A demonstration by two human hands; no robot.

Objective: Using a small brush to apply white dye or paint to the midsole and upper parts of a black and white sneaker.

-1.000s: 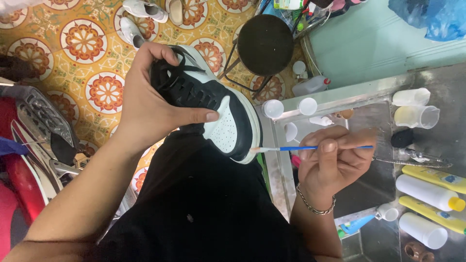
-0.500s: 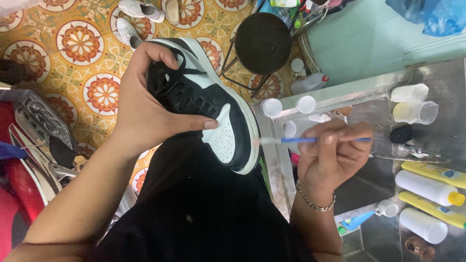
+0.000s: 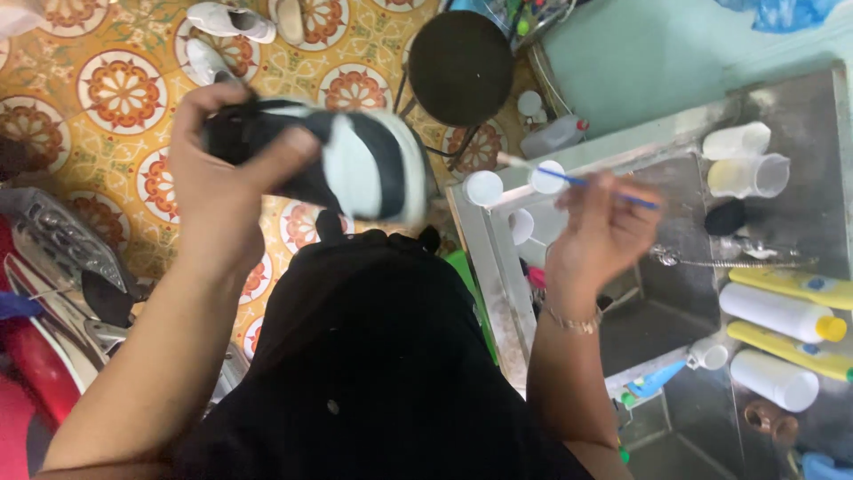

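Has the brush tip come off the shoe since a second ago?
Yes. The brush in the right hand has pulled right, away from the shoe, and its tip now sits over the white cups at the metal sink's edge.

The left hand [image 3: 222, 178] is reaching up and out from the body, its forearm stretching diagonally from the lower left, fingers curling over and thumb pressing in a closed grip. The right hand [image 3: 600, 231] is rising on an upright forearm, wrist wearing a thin bracelet, fingers pinching together in a tight grip. Both hands are blurring slightly, well apart from each other.
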